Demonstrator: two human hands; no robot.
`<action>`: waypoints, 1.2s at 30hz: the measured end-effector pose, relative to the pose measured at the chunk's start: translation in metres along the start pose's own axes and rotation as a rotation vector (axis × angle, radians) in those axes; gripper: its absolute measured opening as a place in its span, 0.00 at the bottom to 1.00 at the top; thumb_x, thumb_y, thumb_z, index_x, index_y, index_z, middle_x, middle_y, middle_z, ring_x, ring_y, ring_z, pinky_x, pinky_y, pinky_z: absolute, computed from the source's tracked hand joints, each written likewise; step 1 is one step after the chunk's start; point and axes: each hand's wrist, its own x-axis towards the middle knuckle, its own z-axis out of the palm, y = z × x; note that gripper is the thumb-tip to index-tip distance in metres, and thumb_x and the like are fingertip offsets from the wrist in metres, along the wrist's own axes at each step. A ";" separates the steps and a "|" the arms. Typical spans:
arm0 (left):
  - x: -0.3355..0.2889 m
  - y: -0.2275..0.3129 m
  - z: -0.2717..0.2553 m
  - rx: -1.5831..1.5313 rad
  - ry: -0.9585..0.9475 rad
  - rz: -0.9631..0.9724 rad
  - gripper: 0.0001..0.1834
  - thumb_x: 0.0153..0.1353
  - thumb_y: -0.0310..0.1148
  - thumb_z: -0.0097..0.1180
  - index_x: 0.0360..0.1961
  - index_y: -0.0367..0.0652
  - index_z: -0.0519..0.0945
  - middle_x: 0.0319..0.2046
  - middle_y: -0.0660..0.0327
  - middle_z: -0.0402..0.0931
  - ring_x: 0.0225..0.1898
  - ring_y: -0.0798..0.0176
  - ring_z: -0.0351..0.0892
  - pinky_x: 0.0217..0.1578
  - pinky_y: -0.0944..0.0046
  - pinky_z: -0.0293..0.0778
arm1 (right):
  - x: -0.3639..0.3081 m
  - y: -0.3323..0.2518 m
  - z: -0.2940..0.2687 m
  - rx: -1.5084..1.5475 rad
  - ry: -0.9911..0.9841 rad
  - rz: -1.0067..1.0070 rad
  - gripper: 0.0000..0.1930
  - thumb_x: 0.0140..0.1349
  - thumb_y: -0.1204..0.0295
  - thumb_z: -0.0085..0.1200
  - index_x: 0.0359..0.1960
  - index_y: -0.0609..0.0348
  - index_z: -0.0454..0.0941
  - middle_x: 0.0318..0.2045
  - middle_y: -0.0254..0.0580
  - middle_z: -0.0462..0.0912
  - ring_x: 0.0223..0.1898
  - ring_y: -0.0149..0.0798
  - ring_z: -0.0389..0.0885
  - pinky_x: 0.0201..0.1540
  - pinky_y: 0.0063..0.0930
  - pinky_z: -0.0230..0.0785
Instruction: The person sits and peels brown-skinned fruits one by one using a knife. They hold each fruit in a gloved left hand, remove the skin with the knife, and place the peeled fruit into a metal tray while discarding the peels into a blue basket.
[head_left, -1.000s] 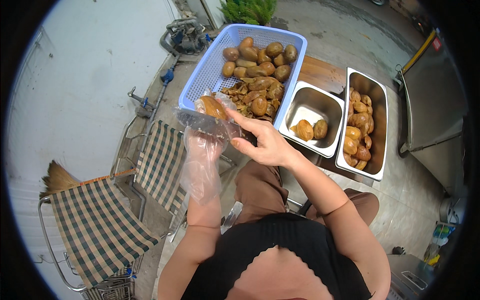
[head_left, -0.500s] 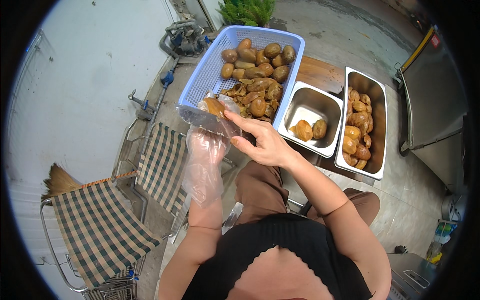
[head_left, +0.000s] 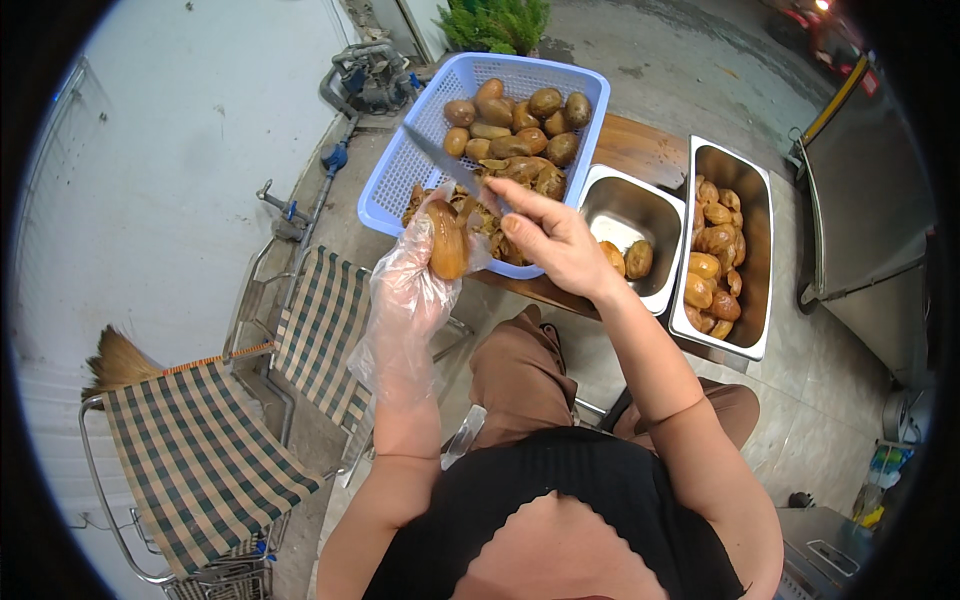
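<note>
My left hand (head_left: 408, 278), in a clear plastic glove, grips a glossy brown oval fruit (head_left: 449, 240) at the basket's near edge. My right hand (head_left: 548, 232) holds a knife (head_left: 441, 158), its blade pointing up and left over the basket; a brown strip of peel (head_left: 466, 208) hangs between blade and fruit. The knife's handle is mostly hidden in my fingers. Whole brown fruits fill the far part of the blue-violet plastic basket (head_left: 375, 205), and a heap of peel lies in its near part, partly hidden by my hands.
Right of the basket, a small steel pan (head_left: 612, 190) contains peeled fruits. Beyond it, a long steel pan (head_left: 765, 250) holds many more. All stand on a wooden table (head_left: 635, 150). Checked folding chairs (head_left: 205, 450) and wall pipes (head_left: 335, 155) are at left, a steel cabinet (head_left: 870, 200) at right.
The knife has swung from lying across the fruit to pointing up and left. My right hand moved slightly right and up; the fruit now stands more upright. A red-lit vehicle appears at far right.
</note>
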 end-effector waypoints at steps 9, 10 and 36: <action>0.001 0.000 -0.007 0.072 0.004 0.021 0.21 0.67 0.29 0.44 0.58 0.31 0.64 0.51 0.50 0.70 0.51 0.54 0.73 0.54 0.53 0.72 | -0.005 -0.007 -0.012 0.108 -0.127 0.249 0.28 0.66 0.64 0.48 0.65 0.62 0.57 0.28 0.27 0.73 0.26 0.21 0.67 0.30 0.17 0.64; 0.002 -0.001 -0.010 0.072 0.005 0.025 0.21 0.67 0.29 0.44 0.58 0.31 0.64 0.52 0.50 0.69 0.52 0.54 0.73 0.54 0.53 0.72 | -0.007 -0.004 -0.007 0.115 -0.149 0.233 0.29 0.66 0.66 0.47 0.66 0.62 0.55 0.24 0.27 0.70 0.23 0.21 0.65 0.27 0.17 0.62; 0.006 0.005 -0.020 -0.179 0.097 -0.018 0.17 0.69 0.35 0.39 0.54 0.36 0.66 0.47 0.51 0.72 0.48 0.52 0.72 0.48 0.51 0.70 | -0.001 0.010 0.004 -0.040 -0.030 0.259 0.28 0.69 0.64 0.43 0.68 0.52 0.52 0.21 0.27 0.64 0.19 0.21 0.61 0.21 0.16 0.58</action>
